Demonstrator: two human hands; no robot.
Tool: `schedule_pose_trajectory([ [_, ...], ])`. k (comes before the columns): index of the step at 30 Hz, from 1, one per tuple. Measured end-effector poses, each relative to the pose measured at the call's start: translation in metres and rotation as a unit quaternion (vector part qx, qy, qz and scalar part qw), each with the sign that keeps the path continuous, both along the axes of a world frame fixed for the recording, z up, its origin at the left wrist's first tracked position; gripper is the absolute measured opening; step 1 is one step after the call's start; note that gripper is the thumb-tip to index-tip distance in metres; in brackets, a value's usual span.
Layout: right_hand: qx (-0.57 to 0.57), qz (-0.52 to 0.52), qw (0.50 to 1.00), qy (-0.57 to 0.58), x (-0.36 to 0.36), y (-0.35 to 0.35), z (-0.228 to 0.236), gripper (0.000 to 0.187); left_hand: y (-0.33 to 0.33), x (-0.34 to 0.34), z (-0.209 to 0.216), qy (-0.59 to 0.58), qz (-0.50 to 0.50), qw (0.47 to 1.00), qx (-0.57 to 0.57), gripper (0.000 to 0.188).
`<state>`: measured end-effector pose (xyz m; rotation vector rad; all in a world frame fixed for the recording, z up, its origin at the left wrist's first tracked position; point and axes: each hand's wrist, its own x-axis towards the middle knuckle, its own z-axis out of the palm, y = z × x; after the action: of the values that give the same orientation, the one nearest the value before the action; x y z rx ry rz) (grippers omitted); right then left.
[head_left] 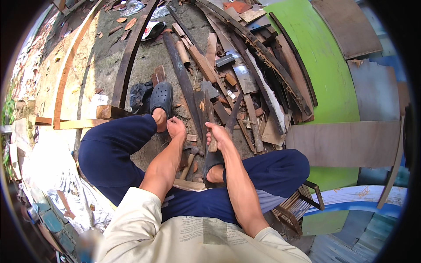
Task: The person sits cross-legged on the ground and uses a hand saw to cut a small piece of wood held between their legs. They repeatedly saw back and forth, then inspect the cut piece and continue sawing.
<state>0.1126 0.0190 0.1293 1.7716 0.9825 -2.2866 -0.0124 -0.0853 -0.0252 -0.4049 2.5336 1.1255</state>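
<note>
My right hand [220,135] is wrapped round a light-brown wooden handle [212,145], held upright over the ground between my feet; what kind of tool it belongs to I cannot make out. Close beside it, dark wood strips [201,109] stretch away from me. My left hand [176,128] is closed with curled fingers, just right of my left ankle; whatever it may hold is hidden. Below and between both hands lies a claw hammer [191,151], its wooden handle pointing toward me. A short wood block [191,137] rests on the ground near it.
Scrap wood [245,83] is piled ahead and to the right, beside a green panel [322,65]. Long timber strips [127,57] rise at left near a wooden frame [83,123]. A black plastic bag [139,96] lies by my left clog [162,97]. A slatted wooden stool [296,208] stands behind my right knee.
</note>
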Motion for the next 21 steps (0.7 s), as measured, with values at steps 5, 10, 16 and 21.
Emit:
schedule_pose_trajectory([
  [5,-0.216,-0.16,0.957,0.112,0.008,0.027,0.007,0.03,0.0,-0.002,-0.001,-0.003,-0.02,1.0,-0.001,0.039],
  [10,0.236,-0.058,0.969,0.047,-0.006,-0.006,0.043,0.031,-0.006,0.006,-0.001,0.012,-0.034,0.999,-0.005,0.038],
  [16,0.381,0.016,0.925,0.005,0.002,-0.01,-0.007,0.028,-0.005,0.006,0.002,0.0,-0.044,0.999,-0.01,0.039],
  [21,0.057,0.034,0.997,-0.039,0.011,-0.014,-0.017,0.024,-0.004,0.001,0.004,0.003,-0.024,1.0,-0.002,0.039],
])
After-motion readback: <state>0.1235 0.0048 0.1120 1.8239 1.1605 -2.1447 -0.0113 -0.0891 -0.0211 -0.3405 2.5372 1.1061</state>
